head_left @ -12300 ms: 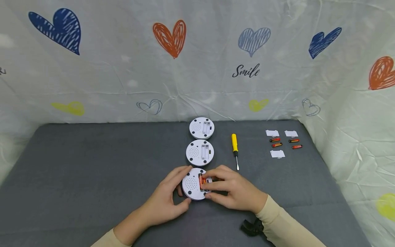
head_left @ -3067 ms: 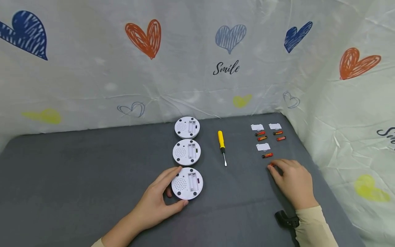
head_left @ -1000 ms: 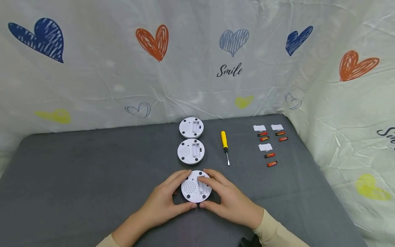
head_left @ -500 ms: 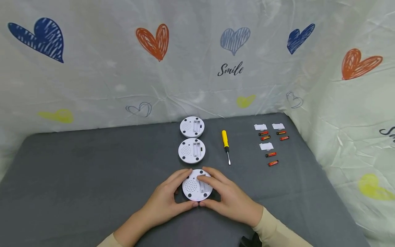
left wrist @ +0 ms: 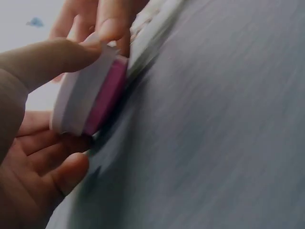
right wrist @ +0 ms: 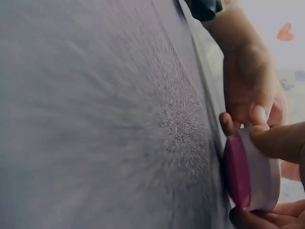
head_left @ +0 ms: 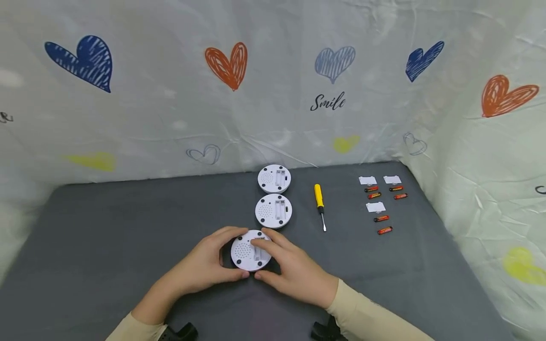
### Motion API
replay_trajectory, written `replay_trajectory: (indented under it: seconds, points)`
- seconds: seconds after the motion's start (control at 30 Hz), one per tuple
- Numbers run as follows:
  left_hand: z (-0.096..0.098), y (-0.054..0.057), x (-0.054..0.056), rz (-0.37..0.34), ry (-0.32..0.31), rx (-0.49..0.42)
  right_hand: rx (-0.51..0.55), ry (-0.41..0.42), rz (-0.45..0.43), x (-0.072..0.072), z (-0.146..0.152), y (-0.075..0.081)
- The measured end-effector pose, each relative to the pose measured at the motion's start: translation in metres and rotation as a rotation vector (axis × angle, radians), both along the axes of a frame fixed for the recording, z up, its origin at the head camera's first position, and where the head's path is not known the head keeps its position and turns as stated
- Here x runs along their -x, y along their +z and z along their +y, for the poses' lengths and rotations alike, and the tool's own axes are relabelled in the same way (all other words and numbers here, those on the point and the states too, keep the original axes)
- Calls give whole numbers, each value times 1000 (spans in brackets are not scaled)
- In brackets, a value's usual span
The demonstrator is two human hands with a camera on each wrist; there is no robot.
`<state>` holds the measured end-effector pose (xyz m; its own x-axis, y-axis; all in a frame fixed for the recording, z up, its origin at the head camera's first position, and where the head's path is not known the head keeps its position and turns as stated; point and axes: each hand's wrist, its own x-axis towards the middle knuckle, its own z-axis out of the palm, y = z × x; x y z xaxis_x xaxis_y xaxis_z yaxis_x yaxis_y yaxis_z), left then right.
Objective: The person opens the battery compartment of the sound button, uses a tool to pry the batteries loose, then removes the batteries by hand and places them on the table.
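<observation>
Both hands hold the nearest round white device (head_left: pixel 244 255), which has speaker holes, dark feet and a bare battery compartment on its upward face. My left hand (head_left: pixel 206 263) grips its left rim between thumb and fingers. From the other side my right hand (head_left: pixel 298 272) grips the rim, its index finger reaching over the compartment. The wrist views show a pink layer (left wrist: pixel 108 93) under the white casing (right wrist: pixel 262 176), close over the cloth. Two like devices, a middle one (head_left: pixel 264 219) and a far one (head_left: pixel 266 186), lie behind with compartments uncovered.
Right of the devices lies a yellow-handled screwdriver (head_left: pixel 319 196). Farther right are white battery covers (head_left: pixel 376 207) and several red-and-black batteries (head_left: pixel 385 230). A grey cloth (head_left: pixel 141 232) covers the table, with a heart-printed curtain (head_left: pixel 277 109) behind it.
Two batteries once in the near device now lie at the right. My right hand has returned from there to the device, and both hands have since shifted it left of the other two.
</observation>
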<state>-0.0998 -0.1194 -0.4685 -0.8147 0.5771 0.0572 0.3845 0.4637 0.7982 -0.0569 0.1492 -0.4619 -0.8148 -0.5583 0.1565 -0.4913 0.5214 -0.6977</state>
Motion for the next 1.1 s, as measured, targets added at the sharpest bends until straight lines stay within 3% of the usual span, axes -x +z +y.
replay_trajectory:
  seconds: [0.13, 0.27, 0.37, 0.6, 0.7, 0.83, 1.1]
  points:
    - [-18, 4, 13, -38, 28, 18, 18, 15, 7, 12, -17, 0]
    - [-30, 7, 23, -12, 78, 41, 19, -11, 23, 25, -38, 3]
    - [-34, 9, 31, 10, 128, 49, -21, -56, 48, 37, -56, 6]
    - [-35, 10, 60, 57, 264, 79, -136, -190, 222, 72, -88, 4]
    - [-35, 11, 73, 74, 308, 101, -146, -249, 242, 84, -98, 2]
    - [-34, 9, 84, 82, 333, 114, -164, -315, 188, 92, -110, 4]
    - [-30, 6, 98, 68, 357, 108, -182, -340, 56, 101, -125, 10]
